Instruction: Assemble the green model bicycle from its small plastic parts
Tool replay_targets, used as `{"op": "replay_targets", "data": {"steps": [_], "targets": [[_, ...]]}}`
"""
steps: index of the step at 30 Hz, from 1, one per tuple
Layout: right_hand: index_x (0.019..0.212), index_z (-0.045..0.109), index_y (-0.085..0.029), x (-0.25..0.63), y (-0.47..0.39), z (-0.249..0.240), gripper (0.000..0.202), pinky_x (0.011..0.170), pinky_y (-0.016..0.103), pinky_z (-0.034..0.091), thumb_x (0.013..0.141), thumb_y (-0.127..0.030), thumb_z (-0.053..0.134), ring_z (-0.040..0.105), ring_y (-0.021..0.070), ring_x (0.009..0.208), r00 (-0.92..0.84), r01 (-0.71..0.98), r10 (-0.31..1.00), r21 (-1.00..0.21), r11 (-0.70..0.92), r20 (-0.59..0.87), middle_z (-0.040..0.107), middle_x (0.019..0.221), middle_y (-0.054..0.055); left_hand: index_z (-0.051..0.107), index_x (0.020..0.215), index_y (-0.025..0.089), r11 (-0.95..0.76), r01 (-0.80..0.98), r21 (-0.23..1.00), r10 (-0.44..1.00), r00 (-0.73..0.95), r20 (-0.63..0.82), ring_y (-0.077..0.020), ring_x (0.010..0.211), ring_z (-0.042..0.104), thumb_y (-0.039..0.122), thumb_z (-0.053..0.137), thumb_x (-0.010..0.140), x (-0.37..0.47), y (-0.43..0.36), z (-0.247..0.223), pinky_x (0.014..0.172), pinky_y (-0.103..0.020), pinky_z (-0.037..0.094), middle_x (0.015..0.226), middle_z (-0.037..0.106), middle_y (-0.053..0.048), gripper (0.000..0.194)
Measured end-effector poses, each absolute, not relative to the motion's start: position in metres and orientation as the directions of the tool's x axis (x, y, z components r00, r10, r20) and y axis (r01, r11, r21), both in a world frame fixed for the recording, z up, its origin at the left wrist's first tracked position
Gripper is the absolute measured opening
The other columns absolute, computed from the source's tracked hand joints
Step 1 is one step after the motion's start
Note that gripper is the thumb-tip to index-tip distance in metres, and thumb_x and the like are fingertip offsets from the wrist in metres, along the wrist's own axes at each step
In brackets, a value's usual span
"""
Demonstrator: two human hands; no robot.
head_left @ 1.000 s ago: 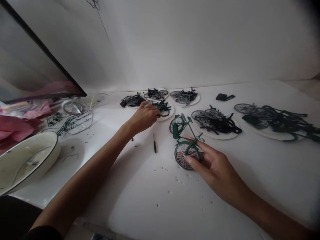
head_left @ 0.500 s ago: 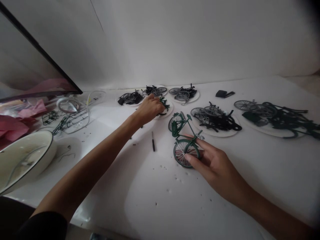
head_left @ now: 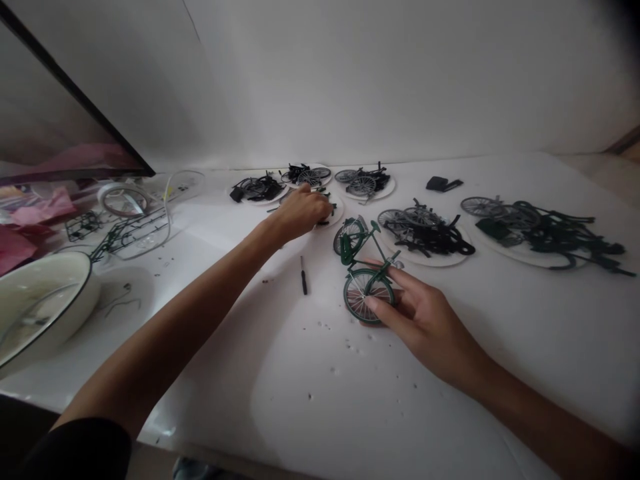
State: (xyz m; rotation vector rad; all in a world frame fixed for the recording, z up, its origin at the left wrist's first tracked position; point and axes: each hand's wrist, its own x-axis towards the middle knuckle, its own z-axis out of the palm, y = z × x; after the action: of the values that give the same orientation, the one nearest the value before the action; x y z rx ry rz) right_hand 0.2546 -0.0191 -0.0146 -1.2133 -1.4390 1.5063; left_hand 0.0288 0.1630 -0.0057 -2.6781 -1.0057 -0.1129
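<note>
My right hand (head_left: 415, 310) holds a small green model bicycle (head_left: 361, 257) by its near wheel, thumb on the spokes and fingers behind. My left hand (head_left: 306, 212) is stretched out over a white plate (head_left: 339, 212) with green parts; its fingers are bent down and their tips are hidden, so any grip there does not show. A small dark screwdriver (head_left: 304, 280) lies on the white table between the two arms.
Plates with black bicycle parts (head_left: 257, 188) stand at the back, and another pile (head_left: 430, 230) lies right of the bicycle. Green parts (head_left: 555, 233) fill the far right plate. An enamel basin (head_left: 83, 300), wires (head_left: 167, 200) and pink wrapping (head_left: 45, 207) are at left.
The view has shifted slightly, so the table things appear a little further left and higher. My left hand stays over the same plate; my right hand still holds the bicycle.
</note>
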Motion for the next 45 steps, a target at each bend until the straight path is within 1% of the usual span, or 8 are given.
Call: {"op": "replay_targets", "data": {"steps": [7,10,14,21,29,35,39,45], "targets": [[0.146,0.043,-0.023,0.255,-0.017,-0.019,0.061,0.090,0.041,0.060,0.090,-0.031,0.066,0.072,0.0228,0.096,-0.291,0.075,0.945,-0.988,-0.133,-0.150,0.073,0.109,0.007,0.067,0.078,0.010,-0.688,0.696,-0.203,0.693,0.714,0.100,-0.0162,0.075,0.059,0.007,0.044,0.086,0.036,0.165,0.001,0.085,-0.034,0.040,0.084,0.069,-0.010,0.024],[0.147,0.043,-0.024,0.256,-0.016,-0.020,0.062,0.089,0.041,0.060,0.090,-0.032,0.066,0.072,0.0226,0.095,-0.291,0.087,0.944,-0.987,-0.136,-0.155,0.074,0.107,0.007,0.068,0.082,0.009,-0.662,0.727,-0.182,0.728,0.682,0.071,-0.0162,0.073,0.060,0.008,0.045,0.085,0.041,0.166,0.004,0.075,-0.030,0.042,0.086,0.069,-0.011,0.023],[0.146,0.043,-0.023,0.255,-0.017,-0.017,0.061,0.088,0.041,0.060,0.090,-0.031,0.066,0.072,0.0227,0.093,-0.300,0.103,0.940,-0.985,-0.137,-0.161,0.075,0.106,0.007,0.070,0.084,0.008,-0.641,0.752,-0.157,0.762,0.648,-0.008,-0.0141,0.061,0.056,0.006,0.045,0.081,0.050,0.171,0.010,0.061,-0.026,0.038,0.079,0.069,-0.012,0.025],[0.144,0.045,-0.020,0.253,-0.017,-0.012,0.062,0.089,0.038,0.060,0.088,-0.031,0.068,0.072,0.0240,0.097,-0.285,0.099,0.942,-0.983,-0.154,-0.176,0.075,0.108,0.009,0.072,0.079,0.009,-0.672,0.726,-0.149,0.741,0.659,-0.129,-0.0113,0.058,0.049,0.004,0.050,0.071,0.061,0.175,0.027,0.059,-0.025,0.034,0.074,0.068,-0.008,0.024],[0.143,0.046,-0.025,0.257,-0.017,-0.018,0.058,0.090,0.038,0.060,0.090,-0.033,0.066,0.073,0.0224,0.096,-0.312,0.089,0.937,-0.987,-0.136,-0.158,0.074,0.109,0.007,0.071,0.079,0.011,-0.671,0.731,-0.122,0.742,0.662,-0.107,-0.0124,0.060,0.050,0.009,0.048,0.075,0.055,0.175,0.024,0.058,-0.026,0.033,0.077,0.068,-0.008,0.023],[0.139,0.050,-0.025,0.257,-0.016,-0.018,0.054,0.091,0.039,0.060,0.089,-0.034,0.068,0.072,0.0239,0.099,-0.306,0.115,0.937,-0.984,-0.139,-0.168,0.074,0.110,0.007,0.071,0.086,0.014,-0.664,0.743,-0.086,0.748,0.657,-0.099,-0.0129,0.064,0.054,0.005,0.048,0.074,0.057,0.171,0.025,0.056,-0.024,0.032,0.082,0.069,-0.006,0.028],[0.136,0.052,-0.024,0.255,-0.017,-0.018,0.052,0.091,0.040,0.060,0.088,-0.035,0.069,0.072,0.0245,0.099,-0.288,0.099,0.941,-0.983,-0.154,-0.176,0.073,0.111,0.008,0.070,0.091,0.015,-0.678,0.732,-0.063,0.735,0.675,-0.070,-0.0143,0.072,0.058,0.008,0.048,0.079,0.055,0.169,0.022,0.058,-0.024,0.034,0.091,0.070,-0.007,0.026],[0.136,0.052,-0.023,0.254,-0.017,-0.016,0.053,0.091,0.041,0.060,0.087,-0.035,0.069,0.072,0.0247,0.098,-0.279,0.122,0.940,-0.978,-0.168,-0.196,0.074,0.107,0.008,0.067,0.093,0.013,-0.680,0.732,-0.045,0.733,0.680,-0.025,-0.0133,0.070,0.056,0.008,0.045,0.083,0.051,0.169,0.018,0.055,-0.024,0.031,0.087,0.069,-0.009,0.024]]}}
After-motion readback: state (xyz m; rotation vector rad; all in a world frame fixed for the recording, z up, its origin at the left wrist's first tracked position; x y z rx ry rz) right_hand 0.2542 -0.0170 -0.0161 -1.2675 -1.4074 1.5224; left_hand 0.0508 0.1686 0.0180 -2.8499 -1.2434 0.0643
